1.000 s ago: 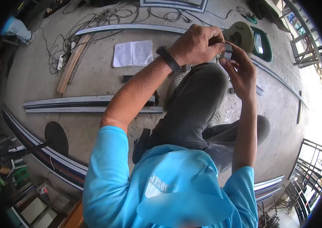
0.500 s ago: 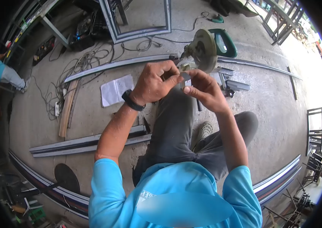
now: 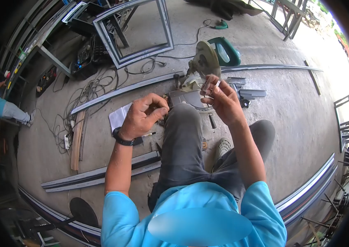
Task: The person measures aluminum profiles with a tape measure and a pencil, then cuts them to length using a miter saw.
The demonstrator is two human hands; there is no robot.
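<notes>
My right hand (image 3: 226, 103) is raised in front of the saw. A small greyish cut piece (image 3: 208, 85) with a pale edge is pinched between its thumb and fingers. To the left, my left hand (image 3: 143, 117) hangs over my thigh with curled fingers and the thumb against the forefinger. Whether anything tiny is in that pinch is hidden. Just beyond both hands stands a mitre saw (image 3: 204, 59) with a round blade guard, a green handle (image 3: 228, 51) and a grey base (image 3: 187, 99). My bent knee partly covers the base.
A long profile (image 3: 129, 91) lies left of the saw, another (image 3: 273, 68) right, beside short offcuts (image 3: 252, 94). White paper (image 3: 119, 118), tangled cables (image 3: 100, 76) and a wooden strip (image 3: 77, 140) are on the floor. More profiles (image 3: 100, 174) lie nearer. A rectangular frame (image 3: 145, 52) stands behind; another person (image 3: 1, 105) is far left.
My hands have come apart: the left moved left and down, while the right keeps the small piece. The view has shifted, uncovering the saw base.
</notes>
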